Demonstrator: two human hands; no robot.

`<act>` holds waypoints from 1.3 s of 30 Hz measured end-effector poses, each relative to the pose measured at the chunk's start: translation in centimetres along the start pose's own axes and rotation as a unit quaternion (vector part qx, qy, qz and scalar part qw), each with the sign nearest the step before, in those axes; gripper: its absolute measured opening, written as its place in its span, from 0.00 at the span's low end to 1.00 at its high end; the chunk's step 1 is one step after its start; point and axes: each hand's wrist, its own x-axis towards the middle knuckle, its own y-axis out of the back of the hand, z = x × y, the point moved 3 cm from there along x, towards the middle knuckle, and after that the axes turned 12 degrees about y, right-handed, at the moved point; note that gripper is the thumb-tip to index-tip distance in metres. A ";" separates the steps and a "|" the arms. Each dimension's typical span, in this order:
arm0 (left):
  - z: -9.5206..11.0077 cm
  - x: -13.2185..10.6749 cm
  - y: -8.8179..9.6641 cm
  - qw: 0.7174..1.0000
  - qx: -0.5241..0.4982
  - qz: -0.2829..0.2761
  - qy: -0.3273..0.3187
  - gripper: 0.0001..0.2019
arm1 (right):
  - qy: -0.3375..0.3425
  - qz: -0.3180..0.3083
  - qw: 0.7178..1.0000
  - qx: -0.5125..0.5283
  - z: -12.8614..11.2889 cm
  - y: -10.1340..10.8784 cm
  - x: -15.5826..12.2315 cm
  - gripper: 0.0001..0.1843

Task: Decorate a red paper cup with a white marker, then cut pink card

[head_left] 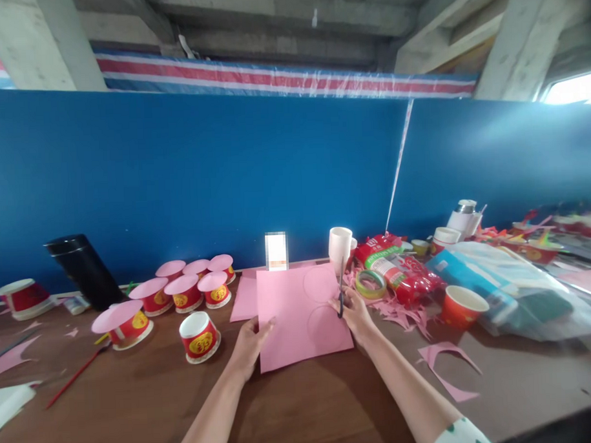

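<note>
A sheet of pink paper (289,318) is held up over the table, with two circles drawn along its right side. My left hand (251,349) grips its left edge, thumb on the front face. At the right edge, my right hand (354,313) is closed round dark-handled scissors (341,294), their blades pointing up beside the paper. Some fingers of that hand also touch the sheet's edge. Behind it lies another pink sheet (242,299). To the left stand several red paper cups topped with pink discs (117,316), and one upturned cup (200,338) without a disc.
Right of the paper are a white mug (339,246), green tape roll (370,285), red snack bag (399,273), pink scraps (405,316), an orange cup (464,306) and a plastic bag (516,291). A black bottle (86,271) and red brush (78,376) are left. A blue partition (226,172) stands behind.
</note>
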 end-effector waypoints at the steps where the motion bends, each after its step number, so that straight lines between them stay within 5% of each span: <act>1: 0.0 0.0 -0.1 1.000 0.025 0.000 -0.004 0.20 | 0.003 0.004 1.000 -0.001 -0.1 0.0 0.1 0.25; 7: -0.7 0.5 -0.7 0.978 0.200 0.013 -0.056 0.15 | 0.022 0.035 0.999 -0.017 -0.4 0.1 0.4 0.23; 14: 0.0 1.0 0.4 0.976 0.138 0.132 -0.106 0.14 | 0.063 0.068 0.994 -0.061 0.2 0.1 0.4 0.26; 25: 1.9 1.1 3.5 0.959 -0.111 0.243 -0.091 0.22 | -0.087 -0.188 0.977 -0.042 -2.9 -1.7 -2.3 0.23; 31: 2.3 0.6 3.3 0.959 -0.085 0.254 -0.089 0.19 | -0.174 -0.426 0.887 -0.039 -3.9 -1.2 -3.1 0.26; 39: 0.9 1.2 2.5 0.975 -0.088 0.188 -0.083 0.19 | -0.101 -0.384 0.912 -0.104 -1.8 -3.3 -4.3 0.19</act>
